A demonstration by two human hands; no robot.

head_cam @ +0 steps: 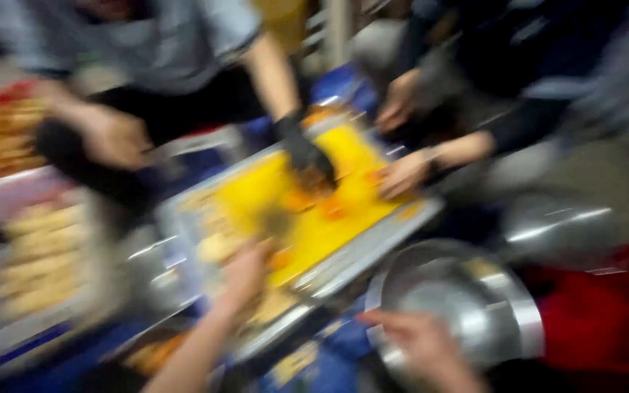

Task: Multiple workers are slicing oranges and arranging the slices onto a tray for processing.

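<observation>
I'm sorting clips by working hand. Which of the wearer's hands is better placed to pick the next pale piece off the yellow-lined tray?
Probably the left hand: it is already over the tray beside the pale pieces. The right hand rests at the metal bowl.

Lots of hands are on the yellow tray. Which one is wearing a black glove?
The gloved hand reaching down from the top, from the person in grey. The other hands on the yellow tray are bare.
</observation>
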